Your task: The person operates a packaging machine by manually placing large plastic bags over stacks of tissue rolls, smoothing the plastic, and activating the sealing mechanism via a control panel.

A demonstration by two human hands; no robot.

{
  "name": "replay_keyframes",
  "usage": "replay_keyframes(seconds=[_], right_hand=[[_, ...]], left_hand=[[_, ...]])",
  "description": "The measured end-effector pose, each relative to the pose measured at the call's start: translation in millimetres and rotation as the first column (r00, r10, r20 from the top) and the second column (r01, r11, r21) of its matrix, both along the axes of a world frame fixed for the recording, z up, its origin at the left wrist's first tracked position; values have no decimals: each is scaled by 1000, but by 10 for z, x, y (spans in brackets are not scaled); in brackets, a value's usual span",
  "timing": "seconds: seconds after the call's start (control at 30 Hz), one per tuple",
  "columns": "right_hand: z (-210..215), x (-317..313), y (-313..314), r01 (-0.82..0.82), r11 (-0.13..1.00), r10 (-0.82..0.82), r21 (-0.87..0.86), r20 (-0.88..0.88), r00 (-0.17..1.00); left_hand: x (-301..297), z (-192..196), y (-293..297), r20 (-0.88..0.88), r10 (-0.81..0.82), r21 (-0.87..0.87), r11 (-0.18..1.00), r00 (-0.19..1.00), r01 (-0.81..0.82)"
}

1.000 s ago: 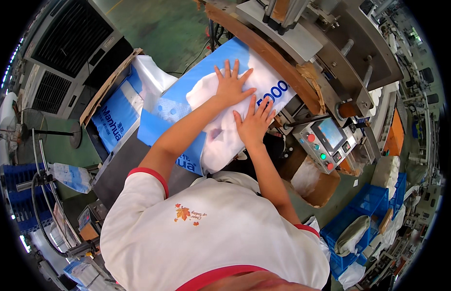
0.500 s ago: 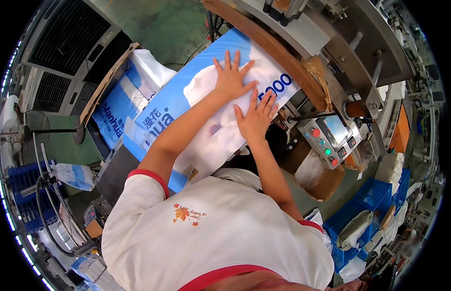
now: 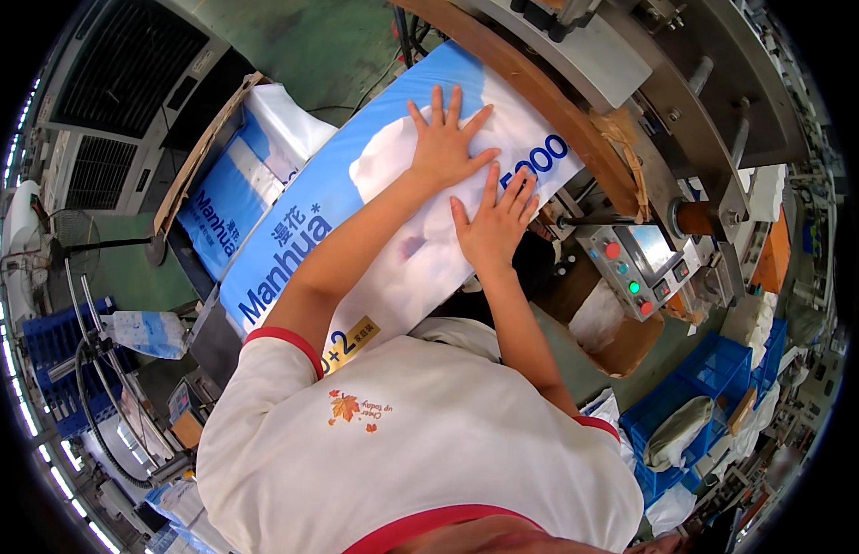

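Observation:
A large blue and white printed plastic packaging bag (image 3: pixel 383 240) lies spread out in front of me, with dark blue lettering on it. My left hand (image 3: pixel 443 152) rests flat on its upper part, fingers spread. Just below and to the right, my right hand (image 3: pixel 494 226) also lies palm down on the bag, its fingers stretched out. Neither hand grips anything. The bag's right edge reaches up to a brown bar (image 3: pixel 550 92) on a metal machine. My left forearm and sleeve cover part of the print.
A control box (image 3: pixel 637 263) with coloured buttons and a small screen stands right of the bag. More printed bags (image 3: pixel 222 212) lie in an open box at left. Blue crates (image 3: pixel 697 388) stand at lower right, a cardboard box (image 3: pixel 623 342) nearer. A fan (image 3: pixel 74 245) is far left.
The bag's near left end, folded and blurred before, now lies flatter with more lettering showing. Both hands have stayed flat on the bag, and the view has shifted slightly.

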State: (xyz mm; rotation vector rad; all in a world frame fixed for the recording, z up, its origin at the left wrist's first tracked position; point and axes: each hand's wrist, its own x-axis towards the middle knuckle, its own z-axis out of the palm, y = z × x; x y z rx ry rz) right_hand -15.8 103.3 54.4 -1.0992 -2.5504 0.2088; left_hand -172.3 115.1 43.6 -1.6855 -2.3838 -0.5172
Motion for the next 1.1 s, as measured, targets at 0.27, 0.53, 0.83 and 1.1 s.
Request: replay_keyframes(seconds=[0.27, 0.53, 0.83, 1.1], right_hand=[[41, -4, -96, -11, 1000, 11, -16, 24, 1000], [71, -11, -280, -38, 998, 40, -47, 32, 999], [98, -256, 34, 5, 995, -7, -96, -15, 1000], [-3, -209, -322, -75, 989, 69, -126, -58, 996]], left_hand=[[-5, 28, -98, 23, -5, -34, 999, 1000, 6], [16, 101, -438, 23, -2, -97, 995, 1000, 5], [12, 115, -42, 53, 56, -9, 998, 997, -56], [7, -6, -501, 48, 75, -34, 997, 996, -73]])
